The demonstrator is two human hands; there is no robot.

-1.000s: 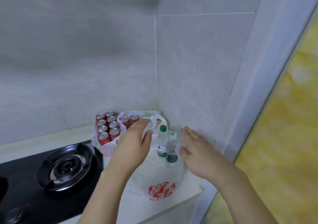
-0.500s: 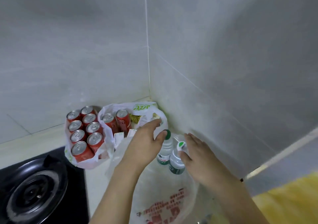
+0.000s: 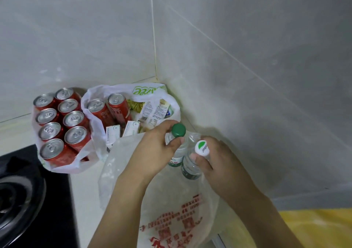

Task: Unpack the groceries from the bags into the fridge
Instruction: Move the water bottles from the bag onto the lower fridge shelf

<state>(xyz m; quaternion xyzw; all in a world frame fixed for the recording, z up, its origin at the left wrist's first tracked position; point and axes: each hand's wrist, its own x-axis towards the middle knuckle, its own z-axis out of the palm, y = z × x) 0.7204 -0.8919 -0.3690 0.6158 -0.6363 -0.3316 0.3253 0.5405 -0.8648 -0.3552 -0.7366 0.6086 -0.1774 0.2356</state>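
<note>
Head view, risk: I judge the thin bag (image 3: 171,215) could cling to the bottles as I lift and drag along, or a wet neck could slip.
Head view, left hand (image 3: 152,152): fingers curled round the neck of the green-capped bottle (image 3: 178,130).
Head view, right hand (image 3: 219,164): curled round the white-capped bottle (image 3: 202,148), thumb on its shoulder.
Head view, place: both bottles stand upright in the near bag on the table (image 3: 83,190), right of the cans (image 3: 62,125).

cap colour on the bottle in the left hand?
Solid green cap, held by the left hand; clearest in the head view.
</note>
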